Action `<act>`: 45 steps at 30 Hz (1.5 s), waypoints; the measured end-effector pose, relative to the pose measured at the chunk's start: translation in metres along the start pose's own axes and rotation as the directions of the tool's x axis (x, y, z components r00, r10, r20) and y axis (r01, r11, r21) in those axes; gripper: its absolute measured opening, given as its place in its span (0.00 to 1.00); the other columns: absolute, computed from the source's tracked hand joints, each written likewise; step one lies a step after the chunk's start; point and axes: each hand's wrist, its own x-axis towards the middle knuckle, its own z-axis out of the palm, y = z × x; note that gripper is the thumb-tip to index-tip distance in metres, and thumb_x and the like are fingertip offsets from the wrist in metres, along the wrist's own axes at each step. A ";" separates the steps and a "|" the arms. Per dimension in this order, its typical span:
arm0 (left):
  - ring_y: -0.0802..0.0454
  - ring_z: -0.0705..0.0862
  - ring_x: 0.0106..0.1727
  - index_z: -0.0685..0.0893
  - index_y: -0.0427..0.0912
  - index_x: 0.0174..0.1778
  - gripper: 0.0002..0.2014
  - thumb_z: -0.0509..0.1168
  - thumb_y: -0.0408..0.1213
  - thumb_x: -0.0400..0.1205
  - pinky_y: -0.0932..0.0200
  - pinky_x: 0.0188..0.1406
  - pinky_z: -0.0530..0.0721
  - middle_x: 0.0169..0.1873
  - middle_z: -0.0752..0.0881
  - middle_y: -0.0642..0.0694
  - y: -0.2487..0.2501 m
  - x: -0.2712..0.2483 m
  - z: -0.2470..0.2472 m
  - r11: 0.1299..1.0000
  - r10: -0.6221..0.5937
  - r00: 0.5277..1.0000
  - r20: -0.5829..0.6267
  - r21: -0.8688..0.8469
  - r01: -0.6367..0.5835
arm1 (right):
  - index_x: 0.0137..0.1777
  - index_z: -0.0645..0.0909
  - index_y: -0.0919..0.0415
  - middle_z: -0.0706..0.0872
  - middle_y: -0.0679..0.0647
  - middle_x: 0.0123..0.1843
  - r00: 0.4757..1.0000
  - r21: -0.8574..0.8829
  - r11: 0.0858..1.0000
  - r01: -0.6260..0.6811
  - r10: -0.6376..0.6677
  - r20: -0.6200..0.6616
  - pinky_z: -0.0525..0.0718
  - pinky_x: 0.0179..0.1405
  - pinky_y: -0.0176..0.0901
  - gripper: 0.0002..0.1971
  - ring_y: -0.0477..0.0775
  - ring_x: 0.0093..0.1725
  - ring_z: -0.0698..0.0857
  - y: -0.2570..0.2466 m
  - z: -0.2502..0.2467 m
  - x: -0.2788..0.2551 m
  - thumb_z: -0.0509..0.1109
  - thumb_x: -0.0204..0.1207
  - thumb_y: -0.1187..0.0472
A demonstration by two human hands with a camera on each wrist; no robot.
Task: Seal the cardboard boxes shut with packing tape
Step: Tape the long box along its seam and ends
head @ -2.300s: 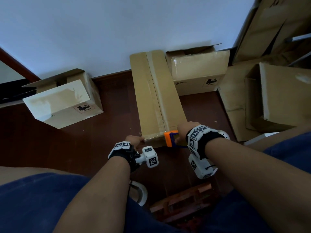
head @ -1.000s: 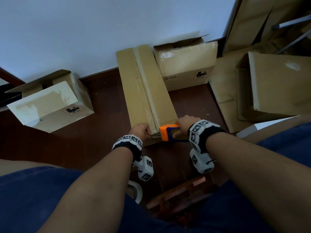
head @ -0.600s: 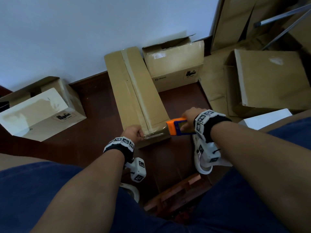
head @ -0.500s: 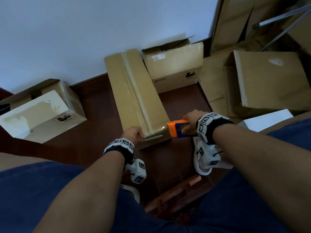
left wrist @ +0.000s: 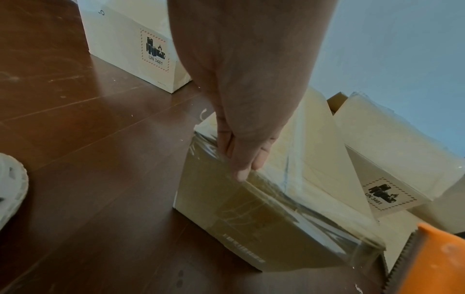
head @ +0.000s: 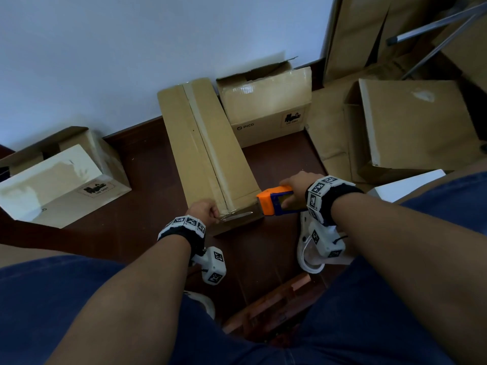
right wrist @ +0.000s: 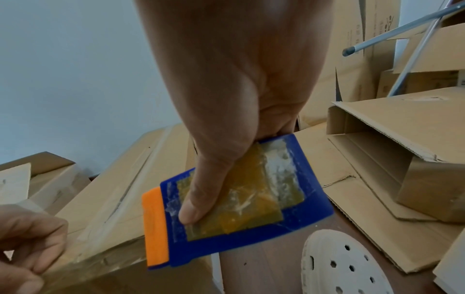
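Observation:
A long closed cardboard box lies on the floor with tape along its top seam. My left hand is at its near left corner, fingers curled, pinching the clear tape end against the edge. My right hand grips a blue and orange tape dispenser just past the box's near right corner. A clear strip runs along the near edge between the two hands. In the right wrist view my thumb lies across the dispenser, whose orange end meets the box. The dispenser's toothed cutter shows at lower right.
An open box sits to the left, and a PICO box stands behind on the right. Flattened cardboard and another open box fill the right side under a metal pole. A white clog lies under my right wrist.
My right hand has drawn the dispenser rightward along the box's near edge, laying out tape. My left hand has stayed at the near left corner.

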 end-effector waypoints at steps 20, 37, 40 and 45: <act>0.46 0.86 0.49 0.84 0.44 0.38 0.07 0.74 0.30 0.76 0.58 0.48 0.84 0.43 0.87 0.44 0.012 0.000 -0.004 0.997 -0.073 0.997 0.030 0.040 0.072 | 0.77 0.67 0.44 0.80 0.54 0.67 0.999 0.002 1.000 0.030 -0.030 -0.041 0.82 0.54 0.53 0.33 0.60 0.61 0.82 0.012 -0.002 -0.014 0.70 0.74 0.38; 0.52 0.81 0.44 0.75 0.50 0.33 0.13 0.73 0.33 0.76 0.60 0.42 0.78 0.36 0.81 0.53 0.011 0.000 0.003 0.987 -0.068 0.997 -0.042 0.145 0.073 | 0.69 0.74 0.50 0.83 0.55 0.59 0.997 -0.027 1.000 -0.005 0.003 -0.072 0.82 0.45 0.51 0.29 0.59 0.55 0.84 0.004 0.002 -0.024 0.70 0.73 0.37; 0.50 0.78 0.45 0.75 0.45 0.41 0.09 0.71 0.35 0.78 0.59 0.43 0.75 0.42 0.80 0.48 0.019 -0.001 0.003 0.963 -0.036 0.999 -0.004 0.268 0.036 | 0.65 0.76 0.54 0.83 0.56 0.56 0.995 -0.070 0.996 -0.056 0.049 -0.089 0.79 0.41 0.49 0.27 0.59 0.52 0.85 -0.007 0.003 -0.020 0.71 0.73 0.38; 0.45 0.80 0.52 0.77 0.39 0.54 0.11 0.69 0.38 0.80 0.55 0.51 0.78 0.55 0.82 0.40 0.017 0.001 0.009 0.944 -0.020 1.000 0.022 0.328 0.012 | 0.64 0.77 0.55 0.83 0.56 0.57 0.992 -0.060 0.994 -0.089 0.083 -0.099 0.78 0.40 0.49 0.26 0.59 0.52 0.85 -0.010 0.011 -0.016 0.71 0.73 0.39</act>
